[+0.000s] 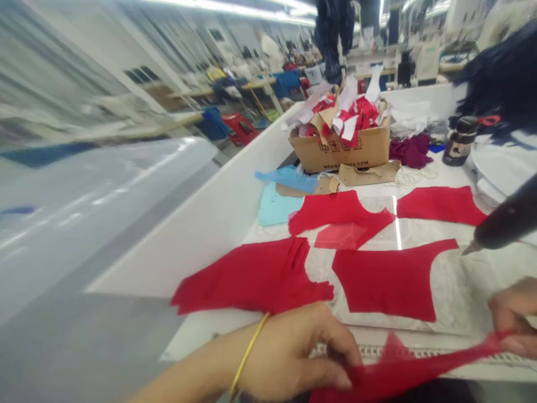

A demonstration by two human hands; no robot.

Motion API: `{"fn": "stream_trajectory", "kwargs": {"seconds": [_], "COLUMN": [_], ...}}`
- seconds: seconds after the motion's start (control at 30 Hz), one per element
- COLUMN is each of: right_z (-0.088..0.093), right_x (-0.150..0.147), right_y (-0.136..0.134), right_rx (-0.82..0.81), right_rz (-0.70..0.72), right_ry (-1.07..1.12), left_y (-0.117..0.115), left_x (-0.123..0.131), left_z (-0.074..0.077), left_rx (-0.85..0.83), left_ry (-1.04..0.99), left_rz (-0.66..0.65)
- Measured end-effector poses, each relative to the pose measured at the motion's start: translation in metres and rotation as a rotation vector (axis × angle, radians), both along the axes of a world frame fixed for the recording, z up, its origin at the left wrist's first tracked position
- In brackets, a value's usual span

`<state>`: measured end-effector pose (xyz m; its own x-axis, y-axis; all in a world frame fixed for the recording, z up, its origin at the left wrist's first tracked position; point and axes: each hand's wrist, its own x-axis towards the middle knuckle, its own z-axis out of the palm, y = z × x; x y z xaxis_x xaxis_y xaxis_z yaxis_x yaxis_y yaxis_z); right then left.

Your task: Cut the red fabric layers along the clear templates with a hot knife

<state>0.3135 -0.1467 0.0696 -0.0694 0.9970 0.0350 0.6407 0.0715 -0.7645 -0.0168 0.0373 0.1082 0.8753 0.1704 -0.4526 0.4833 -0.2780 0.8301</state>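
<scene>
My left hand (293, 352), with a yellow band on its wrist, and my right hand (514, 316) pinch a long strip of red fabric (403, 372) stretched between them. Below the strip, a white measuring tape (419, 352) lies along the near table edge. Just beyond my hands, several cut red fabric panels lie spread out, including a large one (251, 277) on the left and another (388, 280) on a white patterned sheet (461, 291). A dark tool (509, 215) with a pointed metal tip hangs, blurred, above my right hand.
A cardboard box (339, 148) overflows with red and white scraps. Beside it are purple cloth (411, 151) and a dark flask (460, 140). Blue and teal sheets (277, 204) lie near the white table's long edge. Beyond it, a standing person (331, 33) and worktables fill the hall.
</scene>
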Motion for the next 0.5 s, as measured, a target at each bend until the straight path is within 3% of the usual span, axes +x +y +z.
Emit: {"fn": "stream_trajectory", "kwargs": {"seconds": [0.07, 0.23, 0.5], "right_z": [-0.004, -0.012, -0.029], "right_x": [0.0, -0.01, 0.007], "right_y": [0.006, 0.039, 0.056], "right_rx": [-0.059, 0.057, 0.07], "right_rz": [-0.035, -0.311, -0.414], "right_ry": [-0.075, -0.341, -0.502], "left_y": [0.006, 0.034, 0.041], "left_x": [0.008, 0.04, 0.053], "left_z": [-0.009, -0.042, -0.062], "left_rx": [0.065, 0.561, 0.765], "left_ry": [0.034, 0.097, 0.001], "left_rz": [0.025, 0.147, 0.24]}}
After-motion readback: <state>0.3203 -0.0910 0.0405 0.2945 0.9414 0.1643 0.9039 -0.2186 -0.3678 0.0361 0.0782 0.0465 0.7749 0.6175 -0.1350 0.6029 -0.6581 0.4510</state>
